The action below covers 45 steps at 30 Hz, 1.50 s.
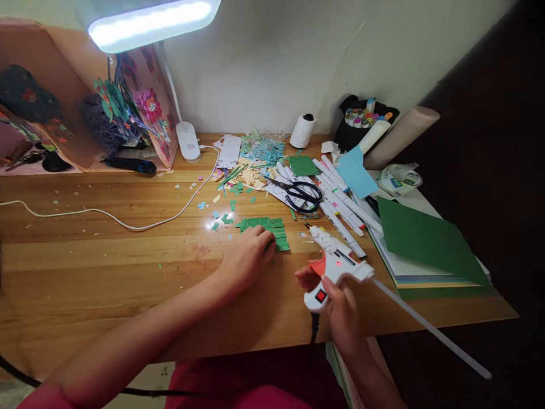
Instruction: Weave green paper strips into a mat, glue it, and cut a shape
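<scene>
A white hot glue gun (pixel 340 258) with an orange trigger is in my right hand (pixel 340 304), fingers wrapped around its handle. Its nozzle points up and left, and a long glue stick (pixel 434 326) sticks out of its back. My left hand (pixel 253 253) rests on the wooden desk, curled closed at the near edge of a piece of green paper (pixel 277 232) made of overlapping strips. A bit of green shows between its fingers; the fingertips are mostly hidden. A gap separates the nozzle from the green paper.
Black-handled scissors (pixel 303 196) lie on scattered markers (pixel 343 207) behind the glue gun. Paper scraps (pixel 255 165) spread at the back. Green card (pixel 430 241) tops a paper stack at right. A lamp (pixel 155 23) overhangs the desk; its white cable (pixel 140 228) crosses the left side.
</scene>
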Available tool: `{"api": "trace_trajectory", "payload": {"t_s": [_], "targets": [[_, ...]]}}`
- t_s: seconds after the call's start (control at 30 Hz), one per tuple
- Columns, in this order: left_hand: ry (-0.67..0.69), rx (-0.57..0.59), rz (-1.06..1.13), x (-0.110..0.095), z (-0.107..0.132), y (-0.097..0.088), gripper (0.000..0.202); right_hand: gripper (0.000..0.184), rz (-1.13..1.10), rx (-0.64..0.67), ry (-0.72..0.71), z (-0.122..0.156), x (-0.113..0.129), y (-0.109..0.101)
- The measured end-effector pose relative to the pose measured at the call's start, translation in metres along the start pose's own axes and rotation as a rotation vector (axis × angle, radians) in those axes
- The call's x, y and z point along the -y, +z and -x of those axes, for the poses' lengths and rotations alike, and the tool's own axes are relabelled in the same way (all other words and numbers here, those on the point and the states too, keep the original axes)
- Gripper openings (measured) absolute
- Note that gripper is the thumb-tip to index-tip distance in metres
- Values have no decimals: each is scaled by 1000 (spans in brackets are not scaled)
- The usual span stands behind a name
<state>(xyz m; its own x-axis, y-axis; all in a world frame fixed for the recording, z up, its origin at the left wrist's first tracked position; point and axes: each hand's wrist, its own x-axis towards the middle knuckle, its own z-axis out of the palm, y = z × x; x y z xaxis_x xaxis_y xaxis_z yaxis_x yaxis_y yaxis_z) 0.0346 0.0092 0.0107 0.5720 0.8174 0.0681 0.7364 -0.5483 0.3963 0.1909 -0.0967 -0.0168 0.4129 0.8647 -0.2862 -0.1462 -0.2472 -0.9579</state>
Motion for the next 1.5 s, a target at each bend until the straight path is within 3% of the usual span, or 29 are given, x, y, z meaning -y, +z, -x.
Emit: {"api": "trace_trajectory", "payload": {"t_s": [0.13, 0.27, 0.63, 0.97, 1.2, 1.5], "targets": [[16, -34, 15, 7, 0, 2, 20, 24, 121, 69, 45, 29, 6, -9], [17, -50, 22, 12, -1, 4, 21, 24, 268, 73, 61, 41, 15, -3], [31, -73, 90, 14, -2, 7, 21, 25, 240, 57, 90, 42, 19, 8], [17, -82, 108, 15, -3, 8, 19, 36, 210, 215, 141, 33, 10, -1], [37, -104, 144, 15, -3, 8, 19, 34, 254, 149, 93, 34, 13, 3], [55, -64, 185, 15, 0, 7, 21, 35, 250, 215, 92, 33, 15, 1]]}}
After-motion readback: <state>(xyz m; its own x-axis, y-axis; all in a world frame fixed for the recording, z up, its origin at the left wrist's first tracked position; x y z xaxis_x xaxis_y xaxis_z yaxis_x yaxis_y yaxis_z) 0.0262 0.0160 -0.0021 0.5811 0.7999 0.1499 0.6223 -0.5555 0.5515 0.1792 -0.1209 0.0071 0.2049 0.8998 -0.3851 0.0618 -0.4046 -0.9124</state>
